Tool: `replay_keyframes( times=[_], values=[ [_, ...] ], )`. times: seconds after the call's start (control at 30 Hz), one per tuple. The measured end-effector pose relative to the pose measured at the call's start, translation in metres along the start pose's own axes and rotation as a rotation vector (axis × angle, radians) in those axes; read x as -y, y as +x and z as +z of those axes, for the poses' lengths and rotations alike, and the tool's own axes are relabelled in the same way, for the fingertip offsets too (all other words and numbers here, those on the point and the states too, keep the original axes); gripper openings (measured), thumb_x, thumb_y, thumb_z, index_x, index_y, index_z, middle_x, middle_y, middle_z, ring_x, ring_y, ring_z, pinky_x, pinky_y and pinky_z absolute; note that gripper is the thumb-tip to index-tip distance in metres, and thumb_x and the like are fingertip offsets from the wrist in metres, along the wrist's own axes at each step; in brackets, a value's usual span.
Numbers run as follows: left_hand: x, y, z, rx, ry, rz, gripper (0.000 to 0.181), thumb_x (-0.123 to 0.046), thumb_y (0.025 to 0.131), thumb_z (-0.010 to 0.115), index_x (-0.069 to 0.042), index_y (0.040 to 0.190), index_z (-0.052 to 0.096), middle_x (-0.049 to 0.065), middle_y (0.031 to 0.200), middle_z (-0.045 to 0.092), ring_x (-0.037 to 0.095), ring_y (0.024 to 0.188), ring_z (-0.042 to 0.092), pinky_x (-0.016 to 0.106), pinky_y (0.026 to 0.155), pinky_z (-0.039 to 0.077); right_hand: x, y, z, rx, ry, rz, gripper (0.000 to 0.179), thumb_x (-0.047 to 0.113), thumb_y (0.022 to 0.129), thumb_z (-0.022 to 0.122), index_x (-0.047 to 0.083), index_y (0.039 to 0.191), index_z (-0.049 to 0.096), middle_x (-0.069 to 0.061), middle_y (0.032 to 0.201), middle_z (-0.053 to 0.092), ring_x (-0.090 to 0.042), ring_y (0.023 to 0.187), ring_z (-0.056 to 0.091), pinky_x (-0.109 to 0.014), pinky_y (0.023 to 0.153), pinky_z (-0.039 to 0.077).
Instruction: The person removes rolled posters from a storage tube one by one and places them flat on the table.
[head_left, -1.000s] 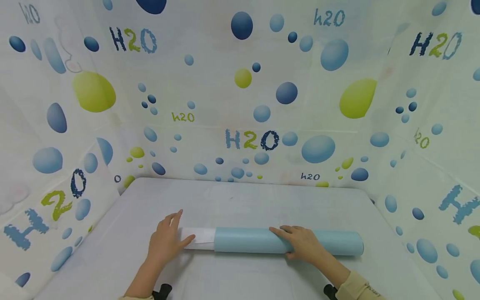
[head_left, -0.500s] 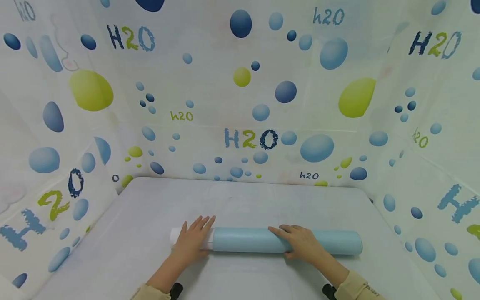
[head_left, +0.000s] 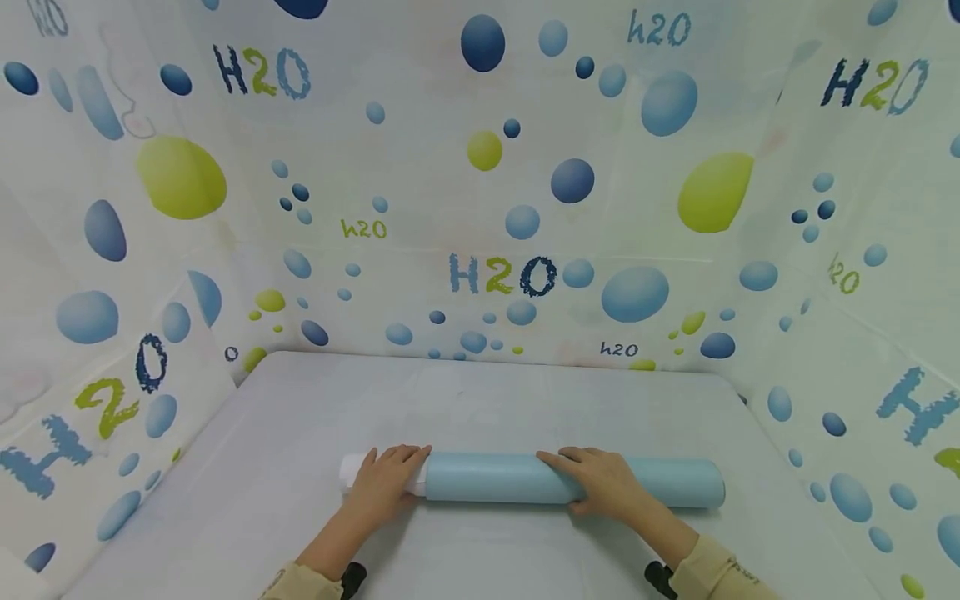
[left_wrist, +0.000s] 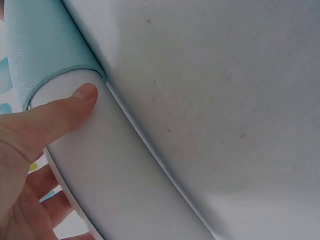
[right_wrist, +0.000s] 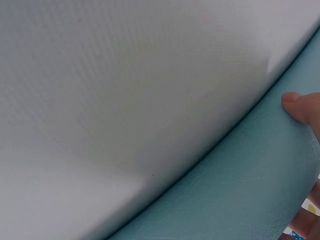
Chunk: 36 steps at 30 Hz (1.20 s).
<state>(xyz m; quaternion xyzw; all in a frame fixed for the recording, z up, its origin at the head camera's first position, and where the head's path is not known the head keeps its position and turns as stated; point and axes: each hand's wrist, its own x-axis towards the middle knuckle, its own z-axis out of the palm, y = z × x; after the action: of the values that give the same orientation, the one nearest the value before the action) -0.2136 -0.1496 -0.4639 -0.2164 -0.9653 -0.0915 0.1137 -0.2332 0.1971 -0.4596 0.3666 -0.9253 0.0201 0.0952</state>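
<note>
A long roll lies crosswise on the white table: a textured light blue sheet (head_left: 491,478) is wrapped in a tube, and a white roll (head_left: 350,471) sticks out of its left end. My left hand (head_left: 384,485) grips the white part close to the blue edge. In the left wrist view its thumb (left_wrist: 86,92) lies along the near side, while the other fingers reach round the far side. Over the middle of the blue tube, my right hand (head_left: 603,483) holds on with thumb near and fingers far, as the right wrist view shows the thumb (right_wrist: 291,99) on the blue surface.
The white table (head_left: 480,404) extends behind and in front of the roll. Walls of white sheeting (head_left: 420,167) with printed bubbles and H2O lettering stand at the back and both sides. Beige sleeves (head_left: 716,571) and dark wrist mounts are at the bottom edge.
My left hand has moved right, from the white roll's left end to beside the blue edge, and its raised fingers have come down round it. The right hand has stayed in place.
</note>
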Motion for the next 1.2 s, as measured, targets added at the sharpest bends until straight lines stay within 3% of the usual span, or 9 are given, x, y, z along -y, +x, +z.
replay_keyframes(
  times=[0.37,1.2],
  values=[
    [0.002,-0.003,-0.001,-0.047,0.021,0.002,0.062,-0.012,0.063,0.082,-0.009,0.120,0.057,0.009,0.110,0.059,0.030,0.105,0.054,0.062,0.085,0.037,-0.004,-0.003,-0.004,-0.027,0.002,-0.028,0.083,0.034,0.060,0.083,0.024,0.134,0.046,-0.005,0.110,0.060,-0.024,0.086,0.062,-0.036,0.062,0.051],
    [0.008,-0.009,-0.003,-0.025,0.030,-0.025,0.062,-0.010,0.065,0.081,-0.014,0.122,0.057,0.008,0.110,0.059,0.032,0.103,0.054,0.062,0.085,0.037,-0.017,-0.022,-0.005,-0.026,0.015,0.003,0.084,0.035,0.060,0.083,0.025,0.134,0.046,-0.006,0.113,0.060,-0.026,0.092,0.061,-0.040,0.065,0.052]
  ],
)
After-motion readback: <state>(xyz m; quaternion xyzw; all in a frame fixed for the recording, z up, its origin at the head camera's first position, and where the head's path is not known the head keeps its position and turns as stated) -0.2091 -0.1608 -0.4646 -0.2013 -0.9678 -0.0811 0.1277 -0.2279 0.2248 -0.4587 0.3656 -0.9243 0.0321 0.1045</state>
